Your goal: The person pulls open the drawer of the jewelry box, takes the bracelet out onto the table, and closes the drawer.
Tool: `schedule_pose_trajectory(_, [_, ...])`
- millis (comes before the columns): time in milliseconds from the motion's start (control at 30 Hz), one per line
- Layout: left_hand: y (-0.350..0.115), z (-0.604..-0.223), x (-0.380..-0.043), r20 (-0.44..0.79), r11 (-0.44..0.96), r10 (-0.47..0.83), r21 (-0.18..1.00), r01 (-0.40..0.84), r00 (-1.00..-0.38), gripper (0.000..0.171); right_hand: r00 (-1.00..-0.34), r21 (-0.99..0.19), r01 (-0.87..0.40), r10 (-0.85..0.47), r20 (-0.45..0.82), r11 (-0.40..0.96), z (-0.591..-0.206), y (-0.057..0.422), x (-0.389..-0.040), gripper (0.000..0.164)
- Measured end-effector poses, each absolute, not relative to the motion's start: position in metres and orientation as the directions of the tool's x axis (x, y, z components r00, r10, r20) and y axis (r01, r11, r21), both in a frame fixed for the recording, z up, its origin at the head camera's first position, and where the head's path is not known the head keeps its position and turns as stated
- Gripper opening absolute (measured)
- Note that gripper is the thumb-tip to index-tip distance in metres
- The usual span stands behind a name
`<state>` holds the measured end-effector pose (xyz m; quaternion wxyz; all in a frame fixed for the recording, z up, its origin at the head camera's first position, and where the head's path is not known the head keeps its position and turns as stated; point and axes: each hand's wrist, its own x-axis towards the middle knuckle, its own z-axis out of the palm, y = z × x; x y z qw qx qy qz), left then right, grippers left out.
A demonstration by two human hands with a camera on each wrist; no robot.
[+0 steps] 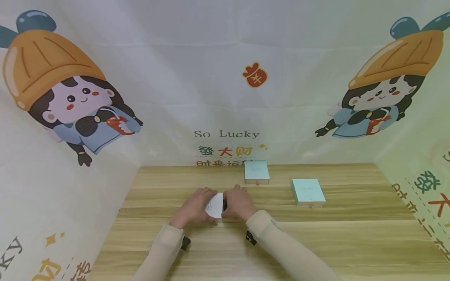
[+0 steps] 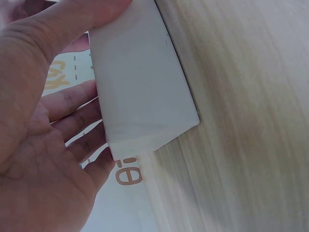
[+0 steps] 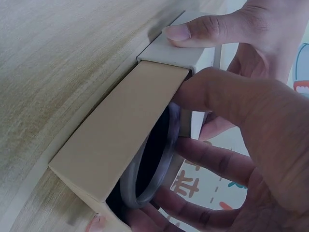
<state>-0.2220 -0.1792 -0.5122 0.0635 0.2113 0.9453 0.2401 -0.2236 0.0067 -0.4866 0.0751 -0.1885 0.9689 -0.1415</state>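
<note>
My left hand [image 1: 197, 207] grips the white sleeve [image 1: 215, 205] of a small drawer box, thumb along one side and fingertips along the other. In the left wrist view the plain white side of the sleeve [image 2: 145, 82] rests close over the wood. A cream drawer [image 3: 120, 123] stands pulled well out of the sleeve. Inside its dark interior a pale greyish-lavender bangle [image 3: 133, 186] stands tilted. My right hand [image 1: 238, 203] pinches the bangle, with the thumb near the sleeve's mouth and several fingers along the outer side. Part of the bangle is hidden behind the thumb and drawer wall.
Two pale blue boxes, one at the back [image 1: 256, 171] and one to the right [image 1: 308, 191], lie on the wood-grain table [image 1: 351, 242]. Printed cloth walls [image 1: 168, 97] enclose the back and both sides. A dark wrist camera [image 1: 185, 242] sits under the left sleeve cuff.
</note>
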Motion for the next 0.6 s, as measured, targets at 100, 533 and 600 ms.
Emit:
schedule_pose_trajectory(100, [-0.180, -0.513, -0.222, -0.025, 0.795, 0.431, 0.483, 0.367, -0.902, 0.094, -0.920, -0.334, -0.327, -0.379, -0.102, 0.884, -0.488, 0.008, -0.225, 0.035])
schedule_pose_trajectory(533, [-0.180, -0.514, -0.223, -0.016, 0.788, 0.433, 0.493, 0.370, -0.901, 0.093, -0.909, -0.447, -0.353, -0.415, -0.045, 0.822, -0.485, 0.024, -0.224, 0.039])
schedule_pose_trajectory(600, [-0.181, -0.514, -0.222, -0.013, 0.786, 0.432, 0.496, 0.369, -0.902, 0.093, -0.900, -0.462, -0.380, -0.435, -0.015, 0.801, -0.484, 0.027, -0.221, 0.042])
